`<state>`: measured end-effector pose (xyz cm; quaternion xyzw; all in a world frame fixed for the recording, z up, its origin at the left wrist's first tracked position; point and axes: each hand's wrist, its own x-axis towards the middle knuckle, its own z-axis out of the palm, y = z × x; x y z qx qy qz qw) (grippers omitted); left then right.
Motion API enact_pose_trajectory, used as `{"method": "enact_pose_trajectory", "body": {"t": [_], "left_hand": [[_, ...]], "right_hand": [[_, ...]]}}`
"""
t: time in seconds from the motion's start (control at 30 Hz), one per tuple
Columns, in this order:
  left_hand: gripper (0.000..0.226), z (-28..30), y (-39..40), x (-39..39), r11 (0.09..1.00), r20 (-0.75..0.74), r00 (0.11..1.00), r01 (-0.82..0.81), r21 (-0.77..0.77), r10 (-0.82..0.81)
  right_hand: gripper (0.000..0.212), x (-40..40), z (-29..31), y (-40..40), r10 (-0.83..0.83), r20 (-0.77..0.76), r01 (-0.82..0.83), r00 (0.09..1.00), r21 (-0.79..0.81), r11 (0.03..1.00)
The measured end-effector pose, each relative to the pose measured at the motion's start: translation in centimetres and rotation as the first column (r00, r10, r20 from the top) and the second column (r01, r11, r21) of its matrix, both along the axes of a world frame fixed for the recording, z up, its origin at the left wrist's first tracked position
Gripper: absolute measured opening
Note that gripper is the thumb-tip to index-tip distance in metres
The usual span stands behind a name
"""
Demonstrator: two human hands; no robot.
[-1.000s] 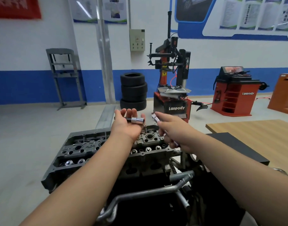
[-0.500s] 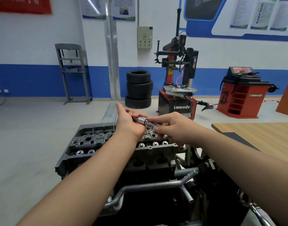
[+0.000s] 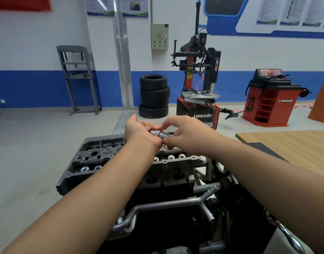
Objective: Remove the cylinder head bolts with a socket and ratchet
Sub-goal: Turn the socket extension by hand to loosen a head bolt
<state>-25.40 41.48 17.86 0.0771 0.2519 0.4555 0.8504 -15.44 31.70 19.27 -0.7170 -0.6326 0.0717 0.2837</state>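
A grey cylinder head (image 3: 95, 158) sits on top of an engine in front of me, its valve gear exposed. Above its middle both hands meet. My left hand (image 3: 139, 132) grips a shiny chrome socket (image 3: 155, 133) by its far end. My right hand (image 3: 185, 134) pinches a slim metal bar (image 3: 165, 135) that joins the socket's near end; I cannot tell whether it is the ratchet's drive or an extension. The rest of that tool is hidden under my right hand. No bolt heads are clearly distinguishable.
A wooden table (image 3: 293, 145) with a dark mat (image 3: 260, 147) stands at right. Metal coolant pipes (image 3: 166, 204) run across the engine's near side. Stacked tyres (image 3: 154, 96), a tyre changer (image 3: 198, 88), a red wheel balancer (image 3: 269, 99) and a grey press frame (image 3: 77, 77) stand on the far floor.
The hands were apart, socket in the left and the bar in the right. They have come together and the bar now meets the socket. The camera has tilted down slightly.
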Motion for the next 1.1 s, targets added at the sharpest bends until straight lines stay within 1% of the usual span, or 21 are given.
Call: {"method": "enact_pose_trajectory", "body": {"t": [0.1,0.17,0.2,0.23,0.27,0.3,0.33,0.37,0.43,0.47,0.5,0.57,0.6,0.67,0.73,0.77,0.8,0.83,0.9,1.03,1.1], "left_hand": [[0.054,0.0,-0.2,0.2,1.0,0.007,1.0,0.028,-0.002,-0.028],[0.051,0.3,-0.3,0.4,1.0,0.037,0.999,0.028,-0.002,-0.028],[0.05,0.7,-0.1,0.4,1.0,0.062,0.998,0.015,-0.011,-0.015],[0.048,1.1,0.1,0.5,1.0,0.095,0.995,-0.007,-0.03,0.01],[0.046,1.4,0.3,0.6,0.998,0.135,0.99,-0.033,-0.057,0.04],[0.043,1.6,0.4,0.8,0.996,0.171,0.983,-0.052,-0.079,0.065],[0.042,1.6,0.4,1.2,0.995,0.201,0.977,-0.054,-0.084,0.07],[0.042,1.6,0.1,1.7,0.997,0.226,0.973,-0.035,-0.066,0.049],[0.046,1.0,-0.9,3.0,0.998,0.242,0.968,0.059,0.016,-0.061],[0.046,0.5,-1.4,3.5,0.988,0.195,0.97,0.133,0.073,-0.145],[0.045,-0.1,-1.8,3.9,0.965,0.081,0.968,0.224,0.139,-0.236],[0.038,-1.5,-1.9,3.9,0.88,-0.284,0.905,0.391,0.268,-0.316],[0.034,-2.3,-1.6,3.6,0.833,-0.46,0.852,0.431,0.345,-0.25],[0.029,-3.6,-0.6,2.7,0.686,-0.674,0.736,0.458,0.565,0.065],[0.026,-4.4,0.7,1.5,0.407,-0.699,0.587,0.568,0.715,0.408],[0.024,-4.6,1.3,1.0,0.265,-0.667,0.519,0.646,0.716,0.534],[0.025,-4.8,1.8,0.7,0.159,-0.628,0.464,0.712,0.684,0.625],[0.026,-5.2,2.3,0.5,0.1,-0.602,0.422,0.759,0.644,0.678],[0.028,-5.7,2.9,0.3,0.098,-0.611,0.35,0.811,0.577,0.71],[0.028,-6.7,3.7,0.1,0.199,-0.719,0.243,0.859,0.471,0.651],[0.03,-7.1,4.1,0.4,0.214,-0.714,0.19,0.875,0.435,0.674]], "right_hand": [[0.022,0.4,-0.1,-0.3,0.004,-0.066,-0.007,0.998,-0.042,0.999],[0.023,0.8,0.2,-0.6,0.006,-0.293,-0.009,0.956,-0.009,1.0],[0.023,1.1,0.4,-0.8,0.002,-0.488,0.019,0.873,0.038,0.999],[0.026,1.5,0.5,-1.1,0.012,-0.709,0.061,0.705,0.078,0.995],[0.036,1.9,0.4,-1.3,0.05,-0.891,0.101,0.45,0.106,0.989],[0.048,2.0,0.1,-1.3,0.106,-0.978,0.142,0.182,0.132,0.981],[0.055,1.9,-0.3,-1.2,0.157,-0.988,0.186,-0.012,0.152,0.971],[0.053,1.7,-0.8,-0.9,0.195,-0.973,0.229,-0.126,0.163,0.96],[0.039,1.6,-1.4,0.3,0.283,-0.919,0.365,-0.275,0.172,0.915],[0.032,1.7,-1.2,0.8,0.329,-0.882,0.448,-0.339,0.156,0.88],[0.028,2.2,-0.8,1.2,0.373,-0.845,0.519,-0.384,0.136,0.844],[0.028,3.8,0.4,1.4,0.419,-0.825,0.596,-0.38,0.128,0.793],[0.032,4.6,0.9,1.5,0.416,-0.842,0.605,-0.343,0.14,0.783],[0.041,5.8,1.6,1.7,0.375,-0.902,0.614,-0.216,0.173,0.77],[0.056,6.5,2.0,2.1,0.278,-0.96,0.593,-0.011,0.218,0.775],[0.063,6.6,2.2,2.3,0.247,-0.966,0.567,0.08,0.247,0.786],[0.068,6.7,2.3,2.5,0.237,-0.961,0.536,0.14,0.275,0.798],[0.072,6.7,2.5,2.7,0.243,-0.954,0.504,0.173,0.298,0.811],[0.077,6.5,2.9,3.3,0.253,-0.945,0.446,0.208,0.322,0.835],[0.073,5.6,3.8,5.3,0.245,-0.921,0.376,0.302,0.352,0.857],[0.069,5.3,4.2,6.6,0.239,-0.913,0.37,0.331,0.358,0.857]]}}
